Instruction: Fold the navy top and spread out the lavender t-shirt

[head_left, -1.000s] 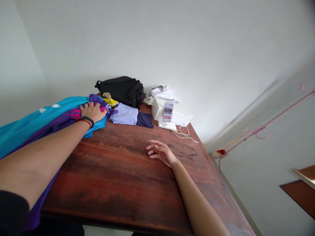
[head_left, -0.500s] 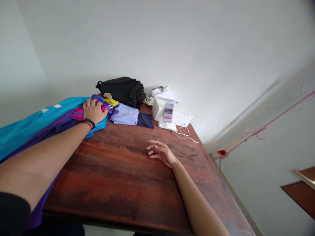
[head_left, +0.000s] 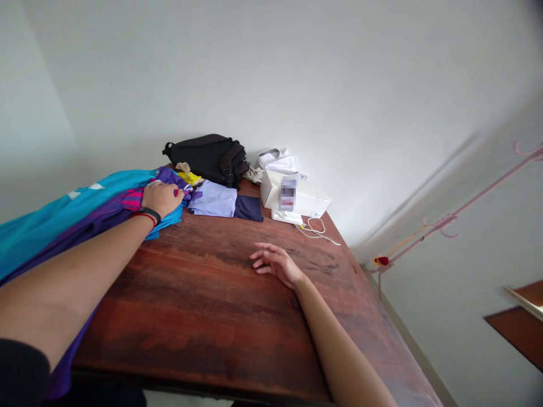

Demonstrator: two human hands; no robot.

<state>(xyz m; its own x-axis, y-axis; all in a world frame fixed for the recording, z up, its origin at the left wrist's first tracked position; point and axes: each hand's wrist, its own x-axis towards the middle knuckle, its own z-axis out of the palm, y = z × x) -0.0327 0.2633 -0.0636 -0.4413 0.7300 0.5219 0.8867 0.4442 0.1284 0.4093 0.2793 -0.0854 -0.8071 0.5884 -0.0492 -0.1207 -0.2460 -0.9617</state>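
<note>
My left hand [head_left: 160, 196] is closed on a purple garment with pink parts [head_left: 132, 199], at the top of a heap of clothes on the table's left. Its fingertips are hidden in the fabric. A turquoise garment [head_left: 121, 182] with white patches runs beside it, and the heap trails off toward the lower left. My right hand [head_left: 278, 265] rests on the wooden table [head_left: 203, 305], holding nothing, its fingers loosely bent and apart. Beyond it lie a folded lavender cloth [head_left: 214, 199] and a folded navy cloth [head_left: 248, 208].
Behind the clothes sits a black bag [head_left: 199, 156], with a yellow cloth [head_left: 190, 178] by it. A white box [head_left: 268, 191], a blurred-out upright item [head_left: 288, 193], a white cable [head_left: 314, 230] and white fabric [head_left: 278, 161] are at the back right. A pink rack [head_left: 441, 223] stands right of the table.
The fingers of my left hand, spread over the heap before, have curled into the purple garment. My right hand stays in place on the table.
</note>
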